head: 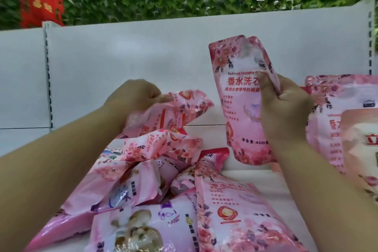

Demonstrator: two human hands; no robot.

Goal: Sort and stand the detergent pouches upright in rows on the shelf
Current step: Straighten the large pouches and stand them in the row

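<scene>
White shelf (204,133), left hand (135,96) gripping one pouch (176,110), right hand (286,112) another (241,108).

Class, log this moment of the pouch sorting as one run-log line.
left hand: grips pouch on pile | right hand: holds pouch upright | shelf: row at right standing

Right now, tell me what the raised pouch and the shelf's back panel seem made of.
Raised pouch, held by the right hand: likely flexible plastic film, glossy; it creases and shows glare. Back panel: probably painted sheet metal, matte pale grey, flat, beside a slotted upright.
</scene>
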